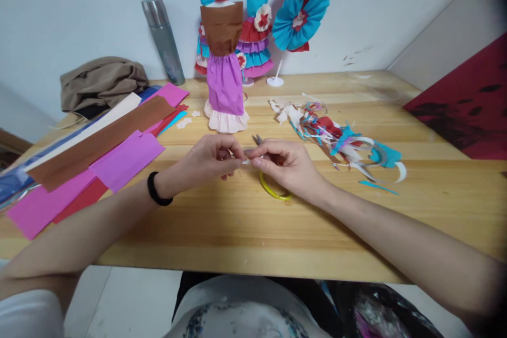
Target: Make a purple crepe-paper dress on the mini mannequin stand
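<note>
Small white piece [245, 162] sits in front of the purple-skirted dress form [225, 84], pinched at the fingertips by left hand [214, 158] and right hand [291, 166]. Paper scraps [336, 134] lie right of the form.

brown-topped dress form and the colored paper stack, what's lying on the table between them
Small pale cutouts lie between them, as the head view shows.

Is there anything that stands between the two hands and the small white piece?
Nothing visible: the left hand and right hand both hold the small white piece. Scissors behind the right hand do not block it.
</note>
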{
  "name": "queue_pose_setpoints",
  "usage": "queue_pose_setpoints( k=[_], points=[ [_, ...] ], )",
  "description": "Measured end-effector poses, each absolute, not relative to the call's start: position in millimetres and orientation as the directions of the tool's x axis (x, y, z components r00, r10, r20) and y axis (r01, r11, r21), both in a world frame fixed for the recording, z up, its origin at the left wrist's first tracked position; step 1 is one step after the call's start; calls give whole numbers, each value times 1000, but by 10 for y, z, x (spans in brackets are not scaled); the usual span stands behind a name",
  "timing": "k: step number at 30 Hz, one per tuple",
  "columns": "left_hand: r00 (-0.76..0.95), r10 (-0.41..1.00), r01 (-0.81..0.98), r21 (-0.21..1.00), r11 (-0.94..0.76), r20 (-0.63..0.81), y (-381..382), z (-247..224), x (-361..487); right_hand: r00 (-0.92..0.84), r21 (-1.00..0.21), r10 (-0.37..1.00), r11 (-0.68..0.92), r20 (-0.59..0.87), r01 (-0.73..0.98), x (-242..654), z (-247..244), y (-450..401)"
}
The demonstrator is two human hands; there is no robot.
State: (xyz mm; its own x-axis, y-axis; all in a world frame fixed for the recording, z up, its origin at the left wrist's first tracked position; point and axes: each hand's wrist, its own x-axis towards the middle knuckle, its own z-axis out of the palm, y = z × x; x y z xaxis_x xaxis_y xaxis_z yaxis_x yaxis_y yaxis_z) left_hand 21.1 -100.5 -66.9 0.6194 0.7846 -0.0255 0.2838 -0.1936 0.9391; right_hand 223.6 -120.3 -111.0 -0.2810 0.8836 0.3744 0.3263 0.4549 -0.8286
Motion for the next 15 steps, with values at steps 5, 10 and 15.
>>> queue_pose_setpoints(
  k=[5,10,15],
  points=[
    [653,757,333,905,-266,-17,-1000,-677,208,-277,-790,866,495,416,363,2238,-1119,-1200],
    [651,759,353,894,-276,-23,-999,-704,235,-310,-714,834,551,456,432,2239,-1117,-1213],
    [624,781,316,901,-299,40,-984,-818,269,-341,-617,767,640,543,457,2241,-1137,-1215]
  ],
)
